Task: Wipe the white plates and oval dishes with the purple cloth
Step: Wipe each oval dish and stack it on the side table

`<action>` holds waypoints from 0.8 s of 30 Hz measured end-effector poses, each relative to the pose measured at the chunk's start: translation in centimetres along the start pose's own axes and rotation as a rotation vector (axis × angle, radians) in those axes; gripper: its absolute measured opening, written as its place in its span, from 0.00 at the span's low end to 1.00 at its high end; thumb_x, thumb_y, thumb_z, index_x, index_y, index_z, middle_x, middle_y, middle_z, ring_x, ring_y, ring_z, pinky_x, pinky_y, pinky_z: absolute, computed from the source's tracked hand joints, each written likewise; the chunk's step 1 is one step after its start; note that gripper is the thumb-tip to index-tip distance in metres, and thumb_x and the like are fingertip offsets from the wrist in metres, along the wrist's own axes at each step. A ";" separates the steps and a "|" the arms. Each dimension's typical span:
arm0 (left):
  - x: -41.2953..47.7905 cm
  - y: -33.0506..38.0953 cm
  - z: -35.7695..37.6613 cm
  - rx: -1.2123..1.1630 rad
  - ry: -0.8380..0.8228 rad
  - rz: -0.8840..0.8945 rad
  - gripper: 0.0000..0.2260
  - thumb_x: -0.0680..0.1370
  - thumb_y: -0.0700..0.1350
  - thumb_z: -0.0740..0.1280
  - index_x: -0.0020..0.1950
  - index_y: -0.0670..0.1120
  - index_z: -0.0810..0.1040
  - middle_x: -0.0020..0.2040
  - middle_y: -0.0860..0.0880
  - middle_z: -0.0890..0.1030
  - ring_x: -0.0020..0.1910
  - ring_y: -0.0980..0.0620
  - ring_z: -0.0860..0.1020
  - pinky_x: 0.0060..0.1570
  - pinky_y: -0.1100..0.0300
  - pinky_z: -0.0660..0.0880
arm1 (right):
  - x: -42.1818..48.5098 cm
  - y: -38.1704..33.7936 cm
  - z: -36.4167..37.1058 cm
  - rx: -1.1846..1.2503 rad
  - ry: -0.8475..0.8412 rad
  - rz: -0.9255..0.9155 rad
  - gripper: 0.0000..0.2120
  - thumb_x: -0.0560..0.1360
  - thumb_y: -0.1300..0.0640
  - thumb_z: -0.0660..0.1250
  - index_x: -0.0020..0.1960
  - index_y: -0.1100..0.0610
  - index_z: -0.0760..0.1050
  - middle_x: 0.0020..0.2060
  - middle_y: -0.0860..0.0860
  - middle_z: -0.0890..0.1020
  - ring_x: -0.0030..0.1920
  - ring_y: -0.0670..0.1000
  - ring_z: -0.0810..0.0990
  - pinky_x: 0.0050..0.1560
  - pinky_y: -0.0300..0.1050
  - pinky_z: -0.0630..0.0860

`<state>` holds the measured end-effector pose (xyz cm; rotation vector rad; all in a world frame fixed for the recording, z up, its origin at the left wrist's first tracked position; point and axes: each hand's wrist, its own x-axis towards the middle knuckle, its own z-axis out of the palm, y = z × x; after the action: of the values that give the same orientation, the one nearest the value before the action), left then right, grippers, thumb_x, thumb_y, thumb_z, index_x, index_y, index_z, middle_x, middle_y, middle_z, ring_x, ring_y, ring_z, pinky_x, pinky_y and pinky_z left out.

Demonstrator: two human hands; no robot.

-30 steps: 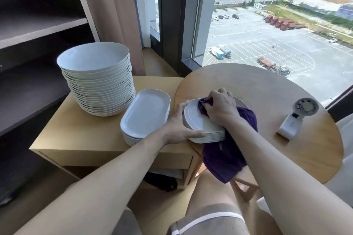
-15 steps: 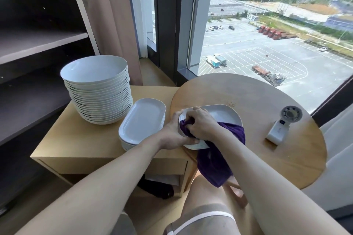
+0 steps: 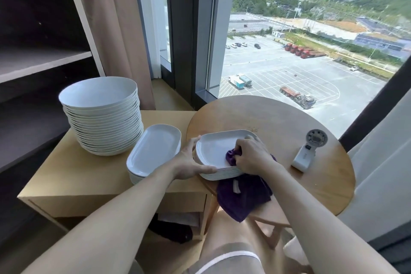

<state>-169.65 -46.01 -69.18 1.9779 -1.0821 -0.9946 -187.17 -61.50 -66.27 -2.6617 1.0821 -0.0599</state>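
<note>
At the left, on the square table (image 3: pixel 66 176), stands a tall pile of round plates (image 3: pixel 100 115), with a low pile of oval dishes (image 3: pixel 155 151) just beside it. The left hand (image 3: pixel 189 163) clasps the left end of a second dish stack (image 3: pixel 219 151) on the round table (image 3: pixel 278 122), thumb along its near side and fingers over the rim. The right hand (image 3: pixel 251 157) has its grip closed on a bunch of the purple cloth (image 3: pixel 242 198), pressed onto the top dish. The rest of the cloth hangs off the table edge. To wipe well, brace the stack firmly and sweep end to end, rim included, without nudging it toward that edge. A small fan (image 3: pixel 308 153) sits to the right.
</note>
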 end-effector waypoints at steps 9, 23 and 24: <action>0.8 -0.4 -0.4 -0.027 -0.024 -0.002 0.56 0.64 0.60 0.83 0.81 0.63 0.49 0.79 0.55 0.63 0.74 0.47 0.68 0.74 0.46 0.68 | 3.3 2.2 0.8 -0.185 0.169 0.175 0.18 0.77 0.45 0.61 0.60 0.56 0.71 0.62 0.57 0.70 0.65 0.61 0.65 0.66 0.55 0.63; 0.9 -1.5 0.4 -0.079 -0.017 0.056 0.54 0.67 0.58 0.83 0.81 0.63 0.48 0.78 0.57 0.62 0.74 0.52 0.67 0.73 0.54 0.67 | 5.8 -4.7 2.5 -0.001 0.172 0.002 0.09 0.76 0.52 0.62 0.55 0.55 0.72 0.56 0.55 0.71 0.61 0.59 0.69 0.65 0.55 0.66; 0.9 -1.5 0.4 -0.088 -0.020 0.065 0.54 0.67 0.58 0.83 0.81 0.63 0.49 0.77 0.57 0.63 0.72 0.53 0.67 0.71 0.56 0.68 | 5.6 -5.8 3.0 0.028 0.158 -0.049 0.10 0.76 0.51 0.62 0.54 0.54 0.72 0.55 0.54 0.71 0.59 0.58 0.69 0.63 0.54 0.66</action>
<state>-169.04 -46.23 -70.89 1.8544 -1.0877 -1.0118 -178.78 -60.65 -67.94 -2.6960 1.0534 -0.2974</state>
